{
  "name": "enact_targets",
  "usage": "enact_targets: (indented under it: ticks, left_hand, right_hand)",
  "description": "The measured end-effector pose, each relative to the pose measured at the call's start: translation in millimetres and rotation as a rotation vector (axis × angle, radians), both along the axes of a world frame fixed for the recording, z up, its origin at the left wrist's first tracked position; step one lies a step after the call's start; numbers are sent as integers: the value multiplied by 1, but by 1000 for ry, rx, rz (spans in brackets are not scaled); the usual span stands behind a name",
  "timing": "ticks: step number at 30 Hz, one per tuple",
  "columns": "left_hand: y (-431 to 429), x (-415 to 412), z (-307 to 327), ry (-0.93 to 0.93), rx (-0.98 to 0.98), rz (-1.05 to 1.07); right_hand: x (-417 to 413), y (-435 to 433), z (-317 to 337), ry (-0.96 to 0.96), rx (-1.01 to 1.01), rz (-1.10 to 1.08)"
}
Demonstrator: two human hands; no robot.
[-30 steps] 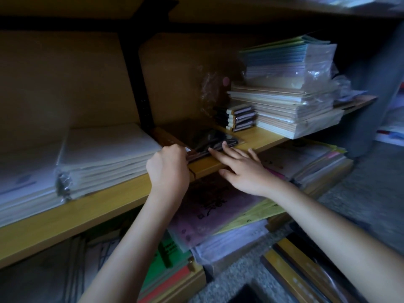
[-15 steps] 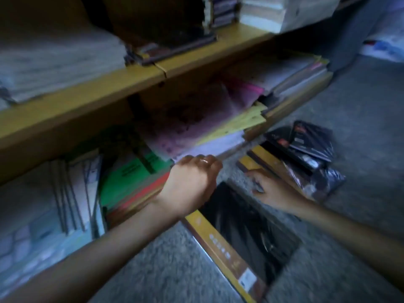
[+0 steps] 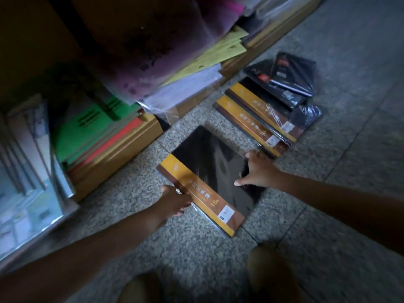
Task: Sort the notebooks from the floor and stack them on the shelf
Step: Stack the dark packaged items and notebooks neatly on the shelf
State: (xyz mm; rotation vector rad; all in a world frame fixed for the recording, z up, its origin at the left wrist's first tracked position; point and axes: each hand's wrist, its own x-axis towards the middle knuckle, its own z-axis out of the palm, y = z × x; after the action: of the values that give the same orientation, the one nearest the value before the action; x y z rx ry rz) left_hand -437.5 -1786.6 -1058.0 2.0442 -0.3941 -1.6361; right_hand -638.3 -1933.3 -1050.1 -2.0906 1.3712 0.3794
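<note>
hands off the shelf and down on the next pack

beside the bottom shelf [image 3: 122,154], the left hand [image 3: 175,202] now curls round the left edge of a wrapped notebook pack [image 3: 209,178] lying flat on the floor [image 3: 196,259]; the right hand [image 3: 255,171] hooks its right edge, thumb splayed on the cover; more packs [image 3: 262,114] wait beyond, so several trips look left

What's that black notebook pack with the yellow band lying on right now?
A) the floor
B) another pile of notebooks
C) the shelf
A: the notebook pack lies flat on the speckled floor, with the left hand and right hand holding its edges.
</note>
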Motion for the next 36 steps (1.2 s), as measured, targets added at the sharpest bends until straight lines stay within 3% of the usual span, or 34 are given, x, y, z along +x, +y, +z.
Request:
enact_targets:
  ticks: [3,7,14,16,19,24,28,32,36]
  left_hand:
    - [3,0,0,66,-5,89]
    - [3,14,5,262,24,171]
    - [8,16,11,416,-115,210]
    - [8,9,12,412,-203,311]
    - [2,-4,24,333,-302,436]
    - [-12,-12,60,289,-597,161]
    - [-19,-22,85,195,-701,-97]
    - [-26,-25,109,142,-787,-148]
    - [-44,-15,153,43,-994,-149]
  right_hand:
    - [1,-7,-4,-133,27,-137]
    - [-4,-9,-11,-265,21,-154]
    - [-13,1,-12,-366,361,-369]
    - [-12,11,-14,-444,403,-450]
    - [-6,30,-10,-562,280,-586]
    - [-3,46,-2,-814,121,-821]
    - [-11,38,9,-1001,-46,-865]
    - [-18,26,32,-1132,-117,-845]
    - [-2,7,72,-1263,-166,-761]
